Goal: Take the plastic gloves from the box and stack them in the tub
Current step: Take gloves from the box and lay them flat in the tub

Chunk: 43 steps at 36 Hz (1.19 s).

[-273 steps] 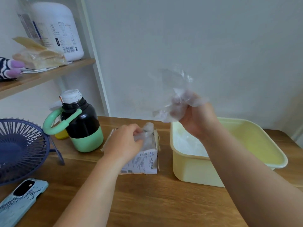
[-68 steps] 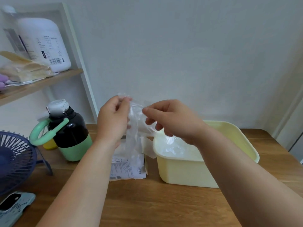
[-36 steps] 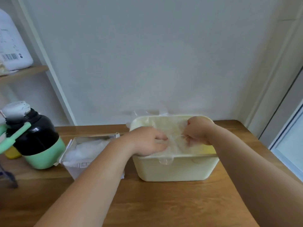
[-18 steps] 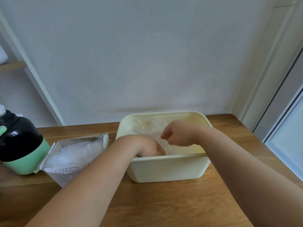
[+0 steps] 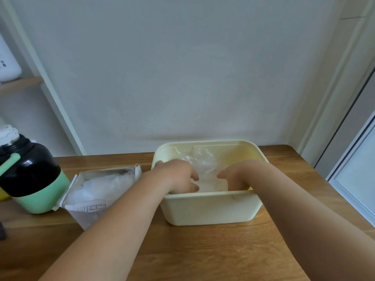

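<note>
A person's two bare forearms reach from the near edge of a wooden tabletop (image 5: pixel 203 252) into a pale yellow plastic tub (image 5: pixel 209 209) that stands toward the back right corner, close to the wall. Clear plastic gloves (image 5: pixel 205 165) lie crumpled inside the tub, between the two hands and up against its far wall. The left hand (image 5: pixel 178 177) is over the tub's left rim, knuckles up and fingers bent down onto the film. Whether it pinches a glove or only presses on it cannot be told. The right hand (image 5: pixel 235 177) dips in beside it, thumb pointing left. Its fingers are hidden behind the tub's near wall, so its grip cannot be told either. Just left of the tub stands an opened cardboard box (image 5: pixel 89 211), its top torn wide, with more clear gloves (image 5: pixel 99 187) bunched inside. Further toward the left sits a black water bottle (image 5: pixel 32 175) with a mint-green base and handle. A wooden shelf (image 5: pixel 18 84) on the wall above it carries a white container (image 5: pixel 8 65).
</note>
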Tool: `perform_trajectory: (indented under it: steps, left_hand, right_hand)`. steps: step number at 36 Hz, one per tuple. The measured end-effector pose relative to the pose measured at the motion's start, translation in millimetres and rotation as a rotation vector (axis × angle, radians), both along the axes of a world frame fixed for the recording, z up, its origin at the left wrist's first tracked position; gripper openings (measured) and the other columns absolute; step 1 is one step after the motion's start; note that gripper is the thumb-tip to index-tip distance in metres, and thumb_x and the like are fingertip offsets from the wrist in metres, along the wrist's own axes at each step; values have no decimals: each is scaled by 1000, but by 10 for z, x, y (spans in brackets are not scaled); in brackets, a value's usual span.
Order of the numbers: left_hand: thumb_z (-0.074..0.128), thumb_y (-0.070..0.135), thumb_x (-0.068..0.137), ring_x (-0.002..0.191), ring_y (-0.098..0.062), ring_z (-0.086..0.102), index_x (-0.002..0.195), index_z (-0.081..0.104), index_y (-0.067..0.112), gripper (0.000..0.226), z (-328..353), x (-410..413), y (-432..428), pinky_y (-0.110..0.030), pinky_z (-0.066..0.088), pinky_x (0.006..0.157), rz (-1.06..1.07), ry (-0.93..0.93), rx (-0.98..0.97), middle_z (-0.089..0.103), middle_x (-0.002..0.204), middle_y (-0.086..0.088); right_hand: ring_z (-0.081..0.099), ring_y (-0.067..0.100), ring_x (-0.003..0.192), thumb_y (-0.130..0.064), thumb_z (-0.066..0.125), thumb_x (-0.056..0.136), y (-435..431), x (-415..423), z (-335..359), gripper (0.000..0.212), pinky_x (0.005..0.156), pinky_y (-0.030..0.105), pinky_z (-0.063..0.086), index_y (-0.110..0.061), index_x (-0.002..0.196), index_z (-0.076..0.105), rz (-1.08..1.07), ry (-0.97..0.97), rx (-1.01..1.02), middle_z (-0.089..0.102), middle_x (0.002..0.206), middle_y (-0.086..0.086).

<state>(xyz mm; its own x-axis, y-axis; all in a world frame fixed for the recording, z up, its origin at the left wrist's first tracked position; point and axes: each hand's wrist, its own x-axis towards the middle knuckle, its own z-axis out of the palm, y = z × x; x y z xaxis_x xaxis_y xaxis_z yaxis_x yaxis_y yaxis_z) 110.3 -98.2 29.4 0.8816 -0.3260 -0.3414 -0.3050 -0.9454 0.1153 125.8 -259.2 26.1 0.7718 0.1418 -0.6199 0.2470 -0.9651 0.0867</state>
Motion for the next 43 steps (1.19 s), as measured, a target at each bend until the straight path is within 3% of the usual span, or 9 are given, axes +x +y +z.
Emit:
perform_trajectory:
  steps: [5,9,13,16,21,27,31,39,43]
  left_hand:
    - [52,40,96,118,-9,53,125,63,33,32,187,-176,364,-29,41,99,116,-269,-330,60,129,15]
    - [53,30,97,93,5,58,114,69,31,23,252,-346,722,-11,41,78,259,-387,-604,66,106,20]
    - [53,25,98,87,5,56,108,69,28,19,176,-470,1157,-6,37,70,409,-446,-604,65,99,16]
    - [57,24,95,95,-6,58,109,66,24,16,91,-537,1404,-13,40,71,504,-428,-540,63,99,12]
    - [67,33,86,103,-12,61,118,64,23,34,-132,-495,1522,-30,49,91,487,-184,-323,65,115,7]
    - [65,34,83,94,-10,58,112,65,29,29,-263,-406,1447,-27,48,80,479,-249,-267,65,105,10]
    - [61,31,87,95,-14,59,107,60,27,20,-333,-380,1402,-38,53,84,493,-303,-243,63,104,8]
    - [62,29,90,86,-8,61,93,67,33,6,-397,-421,1400,-31,53,74,510,-446,-333,68,92,13]
    - [63,30,91,81,0,58,89,66,34,6,-354,-481,1446,-22,47,72,498,-528,-607,61,79,20]
  right_hand:
    - [51,22,121,-27,58,89,101,-135,325,47,100,31,43,-13,134,52,7,-239,160,54,135,2]
    - [56,15,107,-22,55,90,403,-222,450,32,84,23,42,-19,121,60,6,-459,580,61,118,-6]
    - [59,10,81,-27,59,89,866,-328,383,14,68,18,45,-23,102,63,24,-437,983,61,86,-14]
    - [61,11,82,-19,58,89,1149,-322,241,13,73,19,48,-17,99,67,32,-434,1116,65,85,-9]
    - [61,15,92,-9,55,87,1428,-278,37,22,81,22,46,-11,104,68,63,-452,1073,66,95,-1]
    - [60,14,94,-6,51,85,1446,-239,-85,30,82,24,47,-15,108,68,77,-471,1004,68,101,-2]
    - [60,14,93,-7,51,85,1447,-231,-103,28,84,29,49,-16,105,68,91,-480,1006,66,98,-4]
    - [55,8,86,-8,51,86,1443,-201,-133,28,77,21,44,-17,106,68,101,-503,1019,59,89,-11]
    - [55,9,86,-10,52,86,1436,-198,-131,28,78,23,46,-18,108,67,120,-496,1010,58,88,-12]
